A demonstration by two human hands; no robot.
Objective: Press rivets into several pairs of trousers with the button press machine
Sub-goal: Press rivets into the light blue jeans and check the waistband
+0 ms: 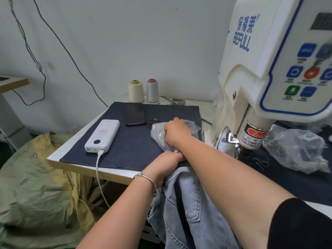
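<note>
- My right hand (175,132) reached into the plastic bag (159,134) on the desk (115,172); finger state I could not tell.
- My left hand (168,165) gripped the trousers (186,203) beside the press machine (265,69).

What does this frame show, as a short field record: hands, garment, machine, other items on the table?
left hand: grips the light blue jeans at their top edge, near the table's front
right hand: reaches across into a clear plastic bag; its fingers are hidden, contents unclear
machine: white button press machine at right, nothing under its head yet
table items: dark cloth mat, white power bank with cable plugged in, black phone, two thread cones, second plastic bag right of the machine
</note>
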